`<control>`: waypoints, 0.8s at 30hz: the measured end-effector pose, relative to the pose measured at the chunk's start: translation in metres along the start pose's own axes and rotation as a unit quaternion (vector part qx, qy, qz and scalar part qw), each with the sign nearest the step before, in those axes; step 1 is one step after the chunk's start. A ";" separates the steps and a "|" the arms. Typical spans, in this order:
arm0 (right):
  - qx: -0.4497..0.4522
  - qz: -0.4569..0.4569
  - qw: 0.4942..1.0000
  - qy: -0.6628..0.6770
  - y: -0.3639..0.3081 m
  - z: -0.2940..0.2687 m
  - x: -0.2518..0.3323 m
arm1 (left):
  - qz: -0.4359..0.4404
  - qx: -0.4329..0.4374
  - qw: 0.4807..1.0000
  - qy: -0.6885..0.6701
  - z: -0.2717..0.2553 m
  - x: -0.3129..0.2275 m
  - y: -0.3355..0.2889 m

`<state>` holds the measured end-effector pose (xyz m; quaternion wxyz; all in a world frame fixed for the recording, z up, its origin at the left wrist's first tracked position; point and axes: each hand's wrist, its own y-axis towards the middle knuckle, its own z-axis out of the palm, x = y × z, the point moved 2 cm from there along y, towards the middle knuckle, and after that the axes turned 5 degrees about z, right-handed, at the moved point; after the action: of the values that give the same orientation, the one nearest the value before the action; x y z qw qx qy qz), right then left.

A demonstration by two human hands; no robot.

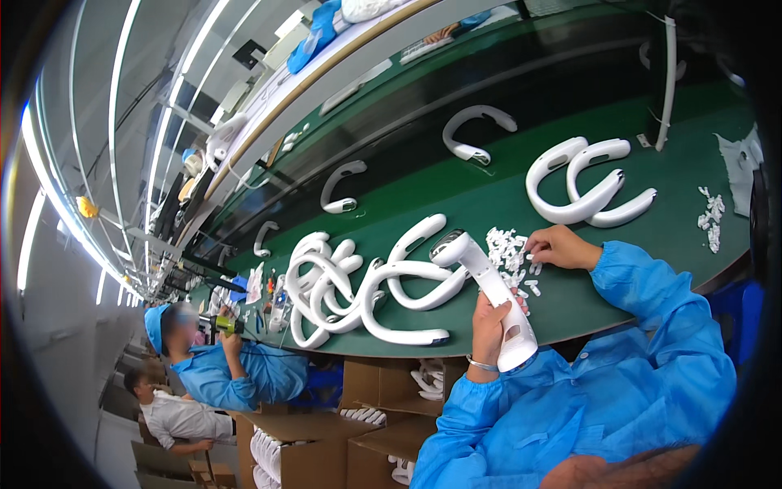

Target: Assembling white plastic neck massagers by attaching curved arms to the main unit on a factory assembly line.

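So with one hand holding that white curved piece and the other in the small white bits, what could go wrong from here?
1. The left hand holds the white curved piece over the table edge; a loose grip might drop it.
2. The right hand picks in the pile of small white parts; some could get brushed off.
3. The heap of curved pieces lies close and could snag.

A factory assembly line: a long green belt (456,175) carries white U-shaped shells (476,130) in a row, workers in blue smocks (236,375) sit along it, cartons (301,448) of parts stand below, strip lights (49,187) overhead.
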<state>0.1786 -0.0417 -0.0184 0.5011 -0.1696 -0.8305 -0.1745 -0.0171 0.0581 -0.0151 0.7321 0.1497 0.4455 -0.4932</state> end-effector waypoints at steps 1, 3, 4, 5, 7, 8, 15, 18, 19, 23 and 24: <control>0.036 0.093 0.987 0.127 -0.003 -0.002 0.000 | -0.001 0.012 1.000 -0.009 0.002 0.004 0.004; 0.052 0.120 0.980 0.150 -0.011 -0.009 0.009 | -0.010 -0.001 1.000 0.005 0.015 0.004 0.006; 0.044 0.133 0.968 0.208 -0.017 -0.011 0.014 | -0.025 -0.001 1.000 -0.009 0.021 0.005 0.007; 0.037 0.144 0.952 0.267 -0.023 -0.011 0.019 | -0.039 -0.003 0.999 -0.022 0.026 0.005 0.007; 0.030 0.148 0.943 0.297 -0.032 -0.012 0.028 | -0.051 0.011 0.999 -0.016 0.032 0.008 0.009; 0.029 0.141 0.942 0.304 -0.036 -0.012 0.033 | -0.050 0.039 0.998 -0.012 0.036 0.011 0.011; -0.050 -0.021 0.993 0.105 -0.062 -0.016 0.067 | 0.007 0.083 0.996 0.015 0.063 0.019 0.006; -0.069 0.003 0.990 0.121 -0.071 -0.016 0.067 | 0.030 0.105 0.994 0.024 0.073 0.016 0.000; -0.070 0.004 0.990 0.121 -0.073 -0.016 0.068 | 0.028 0.106 0.994 0.024 0.071 0.017 0.000; -0.127 -0.100 0.985 -0.062 -0.080 -0.016 0.079 | 0.008 0.114 0.993 0.026 0.067 0.022 -0.001; -0.140 -0.108 0.973 -0.146 -0.084 -0.016 0.088 | 0.021 0.091 0.995 0.028 0.072 0.018 -0.003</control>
<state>0.1137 -0.1134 0.0569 0.3239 -0.1705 -0.8755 -0.3156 0.0186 -0.0011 0.0111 0.7129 0.2393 0.4158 -0.5115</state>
